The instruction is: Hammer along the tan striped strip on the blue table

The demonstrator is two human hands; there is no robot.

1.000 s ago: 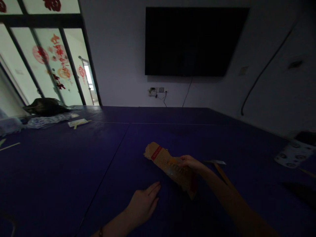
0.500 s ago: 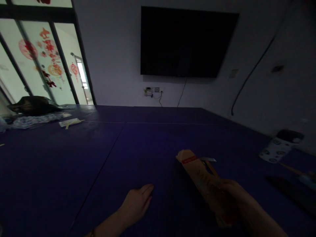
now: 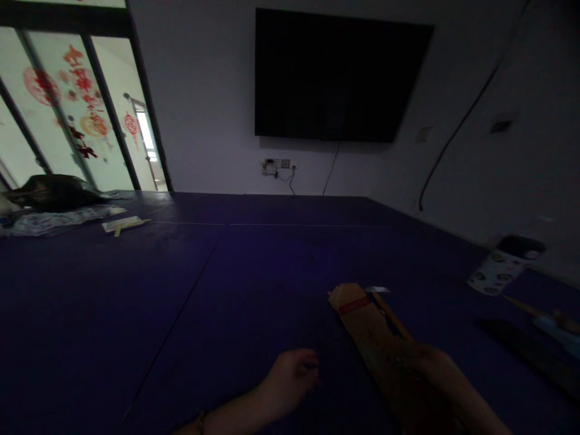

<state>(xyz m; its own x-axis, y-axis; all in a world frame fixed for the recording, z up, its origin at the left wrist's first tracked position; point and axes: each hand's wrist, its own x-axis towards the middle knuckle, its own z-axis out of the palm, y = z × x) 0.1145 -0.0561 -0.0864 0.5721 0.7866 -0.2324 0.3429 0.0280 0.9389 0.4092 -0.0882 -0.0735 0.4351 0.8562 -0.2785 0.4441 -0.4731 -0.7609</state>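
Observation:
A long brown paper packet [image 3: 369,332] with a red band near its far end lies at the lower right on the dark purple table [image 3: 254,272]. My right hand [image 3: 428,365] grips its right side, the fingers partly hidden in shadow. Left of the packet, my left hand [image 3: 294,377] is apart from it, fingers curled loosely with gaps between them and nothing visible in them. Just beyond my right hand, a thin orange-brown strip [image 3: 393,315] runs along the packet, and a small shiny piece [image 3: 377,289] lies at its far end.
A patterned cup with a dark top [image 3: 498,272] stands at the right, near a long dark object [image 3: 521,344] and a light blue item [image 3: 557,332]. Far left are a black bag [image 3: 54,192], patterned plastic [image 3: 63,219] and a white packet [image 3: 122,224].
My left hand has moved right, closer to the packet, and its fingers have curled. The packet's far end has shifted slightly toward me. The view has turned slightly right.

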